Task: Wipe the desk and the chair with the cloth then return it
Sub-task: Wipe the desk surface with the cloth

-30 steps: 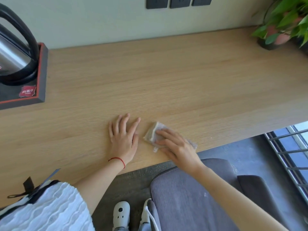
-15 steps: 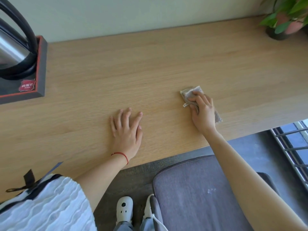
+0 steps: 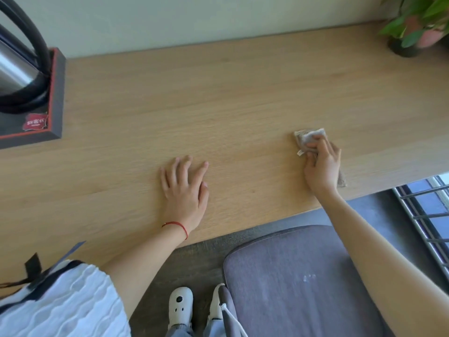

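A small grey cloth [image 3: 306,138] lies folded on the light wooden desk [image 3: 218,98], near its front edge on the right. My right hand [image 3: 322,167] presses down on the cloth, fingers curled over it, and covers most of it. My left hand [image 3: 184,190] rests flat on the desk near the middle, fingers spread, holding nothing; a red string circles its wrist. The grey upholstered chair [image 3: 291,283] stands below the desk's front edge, under my right forearm.
A steel kettle [image 3: 17,66] with a black handle sits on a dark red-edged tray [image 3: 54,98] at the far left. A potted plant [image 3: 415,23] stands at the back right corner. A metal window grille [image 3: 427,215] runs along the right. My white shoes [image 3: 181,305] are on the floor.
My right hand has slid the cloth across the desk from beside my left hand out to the right. My left hand has stayed flat in place.
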`<state>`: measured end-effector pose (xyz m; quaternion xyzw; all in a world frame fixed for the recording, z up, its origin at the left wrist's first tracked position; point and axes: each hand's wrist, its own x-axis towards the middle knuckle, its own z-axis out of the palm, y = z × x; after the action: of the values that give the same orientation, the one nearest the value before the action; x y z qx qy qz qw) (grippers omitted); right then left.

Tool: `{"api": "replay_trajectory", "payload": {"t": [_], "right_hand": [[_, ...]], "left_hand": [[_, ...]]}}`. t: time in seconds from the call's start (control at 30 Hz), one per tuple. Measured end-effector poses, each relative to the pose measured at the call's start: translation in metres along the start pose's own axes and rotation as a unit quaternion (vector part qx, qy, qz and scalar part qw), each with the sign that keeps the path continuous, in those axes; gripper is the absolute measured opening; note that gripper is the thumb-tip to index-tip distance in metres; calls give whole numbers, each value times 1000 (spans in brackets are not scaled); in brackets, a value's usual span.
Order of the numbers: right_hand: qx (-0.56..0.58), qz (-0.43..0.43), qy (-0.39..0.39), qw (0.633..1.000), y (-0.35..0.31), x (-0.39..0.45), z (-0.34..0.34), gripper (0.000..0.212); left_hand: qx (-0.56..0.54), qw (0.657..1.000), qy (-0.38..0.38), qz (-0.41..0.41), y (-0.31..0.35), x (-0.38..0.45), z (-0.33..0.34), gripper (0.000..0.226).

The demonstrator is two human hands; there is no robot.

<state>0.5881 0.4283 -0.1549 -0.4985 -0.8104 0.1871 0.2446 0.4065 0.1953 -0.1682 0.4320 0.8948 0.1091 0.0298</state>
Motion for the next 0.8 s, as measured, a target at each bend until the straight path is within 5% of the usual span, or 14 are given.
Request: {"api": "replay_trajectory", "payload": {"t": [0.07,0.3,0.5,0.6,0.7,0.8], "right_hand": [[3,10,-11,1000,-28,3,16,29],[98,-261,-214,936,-78,-94,28,14],[50,-129,-69,988,8,-35,-23,35],[17,-27,-14,999,20,-14,-26,28],[57,-80,-11,995,-23,-22,-3,26],[114,-188,-146,965,-78,-60,25,32]], "left_hand": [[1,1000,-5,-2,-1,0,-1,49],[-8,1000,-8,1,-2,-3,-4,50],[-1,1000,-4,-2,1,0,-3,52],[7,1000,-9,-2,0,-1,-1,52],[7,1000,-11,-2,1,-2,-3,53],[1,1000,-6,0,2,-3,-5,53]]}}
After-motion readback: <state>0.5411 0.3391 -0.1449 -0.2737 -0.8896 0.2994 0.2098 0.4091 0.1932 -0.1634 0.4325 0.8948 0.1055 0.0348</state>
